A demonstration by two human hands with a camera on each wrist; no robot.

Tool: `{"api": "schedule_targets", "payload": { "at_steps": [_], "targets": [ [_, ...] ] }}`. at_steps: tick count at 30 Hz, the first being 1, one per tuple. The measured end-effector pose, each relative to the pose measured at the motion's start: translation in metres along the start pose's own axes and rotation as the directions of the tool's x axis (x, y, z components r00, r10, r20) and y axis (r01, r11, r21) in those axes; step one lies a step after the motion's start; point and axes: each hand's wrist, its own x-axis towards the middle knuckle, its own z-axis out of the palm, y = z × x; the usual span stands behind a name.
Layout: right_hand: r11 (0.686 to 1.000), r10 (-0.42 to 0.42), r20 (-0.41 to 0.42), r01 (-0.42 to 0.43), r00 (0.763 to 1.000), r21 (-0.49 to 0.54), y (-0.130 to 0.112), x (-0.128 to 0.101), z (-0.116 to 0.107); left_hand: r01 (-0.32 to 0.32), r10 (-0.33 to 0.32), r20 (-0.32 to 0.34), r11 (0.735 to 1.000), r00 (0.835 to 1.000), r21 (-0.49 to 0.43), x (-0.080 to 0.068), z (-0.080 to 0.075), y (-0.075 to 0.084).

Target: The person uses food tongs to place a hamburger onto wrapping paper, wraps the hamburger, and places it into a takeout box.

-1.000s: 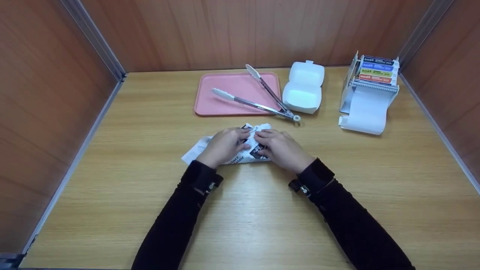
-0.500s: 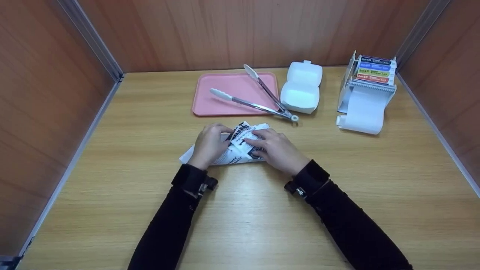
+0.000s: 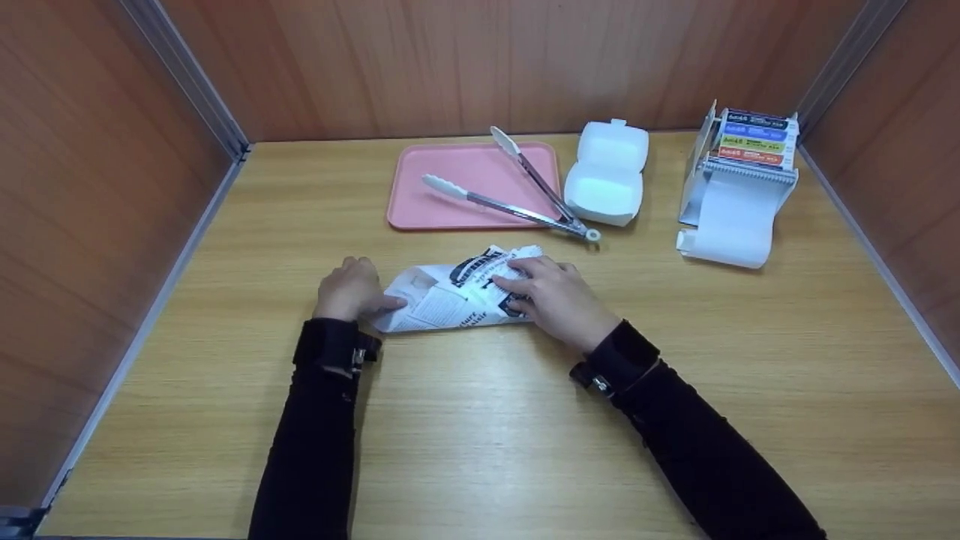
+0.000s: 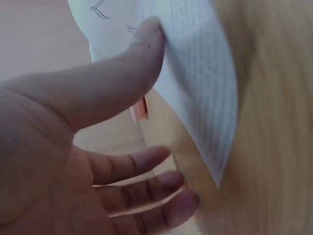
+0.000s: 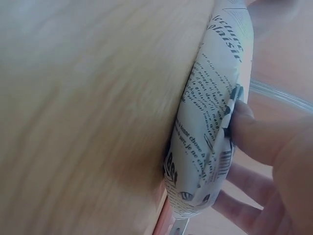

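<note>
A bundle wrapped in newsprint-patterned paper (image 3: 450,304) lies flat on the wooden table, just in front of me. My left hand (image 3: 351,289) is at its left end, and the straight thumb (image 4: 142,44) lies on the paper's corner (image 4: 200,73) while the fingers hang loose beside it. My right hand (image 3: 551,292) covers the right end. In the right wrist view its thumb (image 5: 249,132) presses one side of the bundle (image 5: 210,122) and the fingers wrap the other side.
Behind the bundle sits a pink tray (image 3: 427,202) with metal tongs (image 3: 517,202) lying across its right edge. A white clamshell box (image 3: 606,176) stands to the right of it. A paper-roll dispenser (image 3: 739,187) is at the far right. Wooden walls enclose three sides.
My left hand has slid from the middle of the bundle out to its left end, uncovering the printed paper. The right hand has stayed on the right end.
</note>
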Motion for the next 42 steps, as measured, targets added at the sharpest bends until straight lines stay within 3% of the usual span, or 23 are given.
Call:
{"api": "schedule_targets", "payload": {
  "at_steps": [4, 9, 12, 14, 16, 19, 21, 23, 24, 25, 26, 28, 30, 31, 32, 33, 35, 36, 39, 42],
  "targets": [
    [1.000, -0.027, -0.039, 0.027, 0.999, -0.016, -0.001, -0.001, 0.001, -0.054, 0.057, 0.026, 0.994, 0.998, -0.093, 0.007, 0.005, 0.001],
    [1.000, 0.004, -0.050, -0.005, 0.999, -0.021, -0.002, -0.001, 0.003, -0.033, 0.024, -0.044, 0.974, 0.999, -0.224, 0.020, 0.013, 0.000],
    [0.998, 0.056, -0.048, -0.057, 0.997, -0.020, -0.005, 0.001, 0.004, -0.054, -0.001, -0.153, 0.933, 0.988, -0.357, 0.030, 0.018, -0.003],
    [0.996, 0.080, -0.048, -0.082, 0.996, -0.029, -0.007, 0.003, 0.004, -0.063, -0.035, -0.203, 0.887, 0.979, -0.458, 0.034, 0.019, -0.007],
    [0.994, 0.092, -0.057, -0.095, 0.994, -0.046, -0.010, 0.004, 0.004, -0.042, -0.078, -0.173, 0.800, 0.982, -0.599, 0.035, 0.017, -0.013],
    [0.989, 0.117, -0.071, -0.122, 0.991, -0.078, -0.012, 0.004, 0.002, 0.045, -0.099, -0.022, 0.625, 0.995, -0.780, 0.034, 0.014, -0.021],
    [0.988, 0.128, -0.087, -0.135, 0.988, -0.081, -0.013, 0.004, 0.002, 0.105, -0.081, 0.073, 0.518, 0.994, -0.849, 0.034, 0.012, -0.024],
    [0.988, 0.127, -0.095, -0.134, 0.987, -0.071, -0.013, 0.005, 0.003, 0.120, -0.064, 0.102, 0.431, 0.993, -0.894, 0.035, 0.013, -0.022],
    [0.990, 0.120, -0.099, -0.127, 0.988, -0.063, -0.013, 0.006, 0.004, 0.122, -0.064, 0.106, 0.371, 0.992, -0.921, 0.036, 0.014, -0.021],
    [0.991, 0.112, -0.099, -0.118, 0.989, -0.057, -0.013, 0.006, 0.004, 0.122, -0.071, 0.105, 0.294, 0.992, -0.948, 0.037, 0.016, -0.018],
    [0.992, 0.105, -0.098, -0.111, 0.990, -0.053, -0.013, 0.007, 0.005, 0.120, -0.078, 0.106, 0.197, 0.991, -0.973, 0.038, 0.018, -0.015],
    [0.994, 0.094, -0.089, -0.099, 0.992, -0.051, -0.013, 0.008, 0.007, 0.106, -0.095, 0.108, -0.024, 0.990, -0.994, 0.038, 0.023, -0.006],
    [0.994, 0.082, -0.081, -0.087, 0.993, -0.058, -0.014, 0.008, 0.009, 0.074, -0.106, 0.100, -0.222, 0.989, -0.972, 0.036, 0.029, 0.002],
    [0.995, 0.078, -0.077, -0.083, 0.994, -0.064, -0.015, 0.008, 0.010, 0.050, -0.112, 0.088, -0.303, 0.990, -0.952, 0.033, 0.033, 0.006],
    [0.995, 0.073, -0.074, -0.078, 0.995, -0.066, -0.015, 0.008, 0.011, 0.024, -0.122, 0.072, -0.356, 0.990, -0.934, 0.030, 0.036, 0.011],
    [0.995, 0.069, -0.069, -0.074, 0.995, -0.065, -0.015, 0.009, 0.011, -0.004, -0.137, 0.054, -0.391, 0.989, -0.920, 0.026, 0.040, 0.015],
    [0.996, 0.063, -0.060, -0.067, 0.996, -0.061, -0.016, 0.009, 0.012, -0.051, -0.159, 0.020, -0.427, 0.987, -0.903, 0.018, 0.048, 0.023],
    [0.996, 0.063, -0.057, -0.066, 0.996, -0.057, -0.016, 0.009, 0.012, -0.070, -0.171, 0.006, -0.433, 0.985, -0.898, 0.014, 0.051, 0.027],
    [0.996, 0.081, -0.040, -0.083, 0.996, -0.033, -0.015, 0.009, 0.011, -0.103, -0.205, -0.018, -0.412, 0.979, -0.905, 0.007, 0.060, 0.035],
    [0.995, 0.095, -0.028, -0.095, 0.995, -0.013, -0.015, 0.009, 0.009, -0.150, -0.230, -0.056, -0.417, 0.972, -0.896, 0.006, 0.066, 0.040]
  ]
}}
